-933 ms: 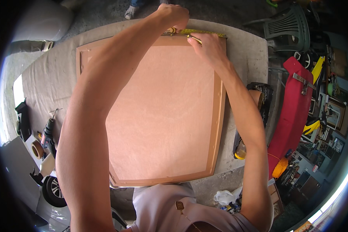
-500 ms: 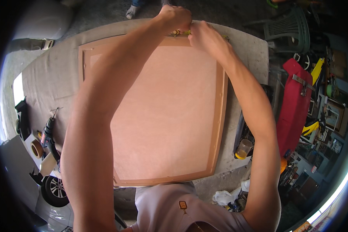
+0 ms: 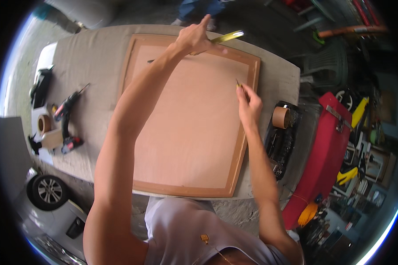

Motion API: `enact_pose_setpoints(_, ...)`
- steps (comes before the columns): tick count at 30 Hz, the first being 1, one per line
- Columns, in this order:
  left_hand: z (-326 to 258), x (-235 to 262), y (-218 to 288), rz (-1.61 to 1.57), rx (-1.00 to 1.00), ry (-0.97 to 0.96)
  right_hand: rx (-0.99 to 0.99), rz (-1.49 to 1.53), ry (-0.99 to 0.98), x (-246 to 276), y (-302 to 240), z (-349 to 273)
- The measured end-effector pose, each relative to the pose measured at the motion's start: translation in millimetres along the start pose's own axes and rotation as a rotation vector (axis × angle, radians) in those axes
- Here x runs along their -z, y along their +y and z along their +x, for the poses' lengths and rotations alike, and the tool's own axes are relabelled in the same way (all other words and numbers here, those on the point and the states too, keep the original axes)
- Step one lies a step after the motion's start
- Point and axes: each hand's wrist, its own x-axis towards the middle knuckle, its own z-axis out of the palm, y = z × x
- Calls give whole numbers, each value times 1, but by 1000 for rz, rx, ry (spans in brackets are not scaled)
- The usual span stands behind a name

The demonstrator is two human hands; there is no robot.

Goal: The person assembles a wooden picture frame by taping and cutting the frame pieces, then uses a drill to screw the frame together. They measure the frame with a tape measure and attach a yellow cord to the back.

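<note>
A large framed panel [image 3: 188,128] lies on the cloth-covered table, its pale back facing up and brown tape along its wooden border. Over its far edge is my left hand [image 3: 193,39], with one finger stretched away from me. This hand grips a tape measure, whose yellow blade [image 3: 227,36] sticks out to the right; the case is mostly hidden by the hand. My right hand [image 3: 250,105] hovers above the panel's right side, pinching a short, thin pencil [image 3: 238,83] with a dark tip. A small dark tip [image 3: 151,61] shows beside my left forearm.
A cordless drill [image 3: 68,106] and a tape roll [image 3: 44,124] lie on the left. Right of the panel is a black tray [image 3: 284,141] with another brown tape roll [image 3: 281,117]. A red case [image 3: 325,154] stands beyond; a person's legs [image 3: 199,11] show at the far side.
My hands have come apart from the far edge. The right has drawn back toward me with the pencil; the left stays far, its tape blade now showing. The view has shifted.
</note>
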Motion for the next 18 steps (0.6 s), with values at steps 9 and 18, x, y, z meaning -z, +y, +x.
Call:
enact_pose_setpoints(9, -291, 65, -116, 256, 654, 175, -32, 182, -528, -139, -11, -117)
enact_pose_setpoints(18, -392, 81, -273, 798, 521, 541, 291, 104, -737, -394, -121, -168)
